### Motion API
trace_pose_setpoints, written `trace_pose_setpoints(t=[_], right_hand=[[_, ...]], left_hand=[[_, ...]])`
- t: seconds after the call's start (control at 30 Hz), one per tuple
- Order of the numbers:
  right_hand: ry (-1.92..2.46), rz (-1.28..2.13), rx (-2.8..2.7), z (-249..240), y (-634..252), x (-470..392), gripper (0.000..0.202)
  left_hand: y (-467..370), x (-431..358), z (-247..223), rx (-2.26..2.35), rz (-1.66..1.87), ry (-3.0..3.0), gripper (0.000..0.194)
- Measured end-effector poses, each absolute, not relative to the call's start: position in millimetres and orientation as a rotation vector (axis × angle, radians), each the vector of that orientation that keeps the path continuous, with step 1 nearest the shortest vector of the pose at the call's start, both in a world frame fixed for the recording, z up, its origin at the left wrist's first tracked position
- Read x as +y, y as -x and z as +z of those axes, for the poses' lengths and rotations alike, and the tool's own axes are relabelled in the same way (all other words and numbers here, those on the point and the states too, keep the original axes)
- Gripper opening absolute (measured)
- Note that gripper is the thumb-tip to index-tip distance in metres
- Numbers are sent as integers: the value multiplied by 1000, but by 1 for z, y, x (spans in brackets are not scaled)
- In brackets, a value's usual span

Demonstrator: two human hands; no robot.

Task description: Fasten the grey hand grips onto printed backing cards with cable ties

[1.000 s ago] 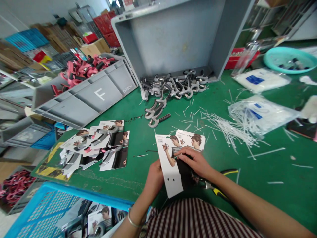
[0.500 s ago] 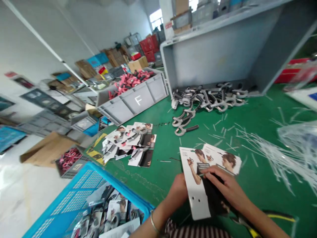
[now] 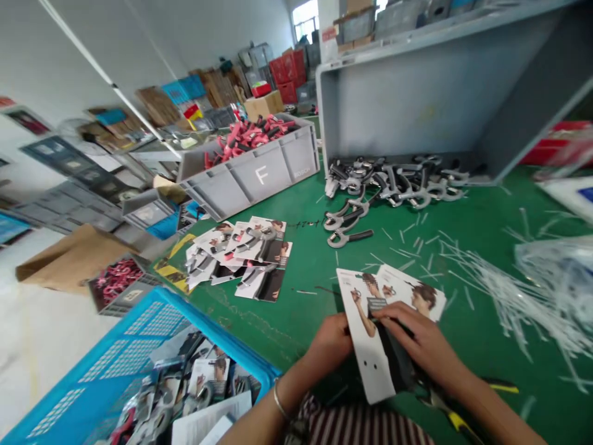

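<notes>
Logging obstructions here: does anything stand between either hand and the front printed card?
Nothing visible does: the left hand holds the front printed card at its edge, and the right hand touches its printed side.

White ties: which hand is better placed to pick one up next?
The right hand, probably: it's nearer the white ties, which lie to its right. The left hand holds the left edge of the card, farther away.
</notes>
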State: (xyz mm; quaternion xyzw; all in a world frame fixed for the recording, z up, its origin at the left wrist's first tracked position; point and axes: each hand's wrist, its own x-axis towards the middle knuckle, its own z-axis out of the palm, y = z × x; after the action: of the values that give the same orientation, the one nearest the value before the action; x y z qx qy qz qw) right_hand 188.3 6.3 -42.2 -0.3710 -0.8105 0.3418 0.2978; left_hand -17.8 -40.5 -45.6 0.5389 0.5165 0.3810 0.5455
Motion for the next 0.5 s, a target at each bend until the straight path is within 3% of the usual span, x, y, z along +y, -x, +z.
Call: trace_pose_setpoints(t=[0.5], right_hand=[[1013,986,-2068,-43,-182,8,20]], left_hand=[[18,-35,-48,1338,794,-1279,17]])
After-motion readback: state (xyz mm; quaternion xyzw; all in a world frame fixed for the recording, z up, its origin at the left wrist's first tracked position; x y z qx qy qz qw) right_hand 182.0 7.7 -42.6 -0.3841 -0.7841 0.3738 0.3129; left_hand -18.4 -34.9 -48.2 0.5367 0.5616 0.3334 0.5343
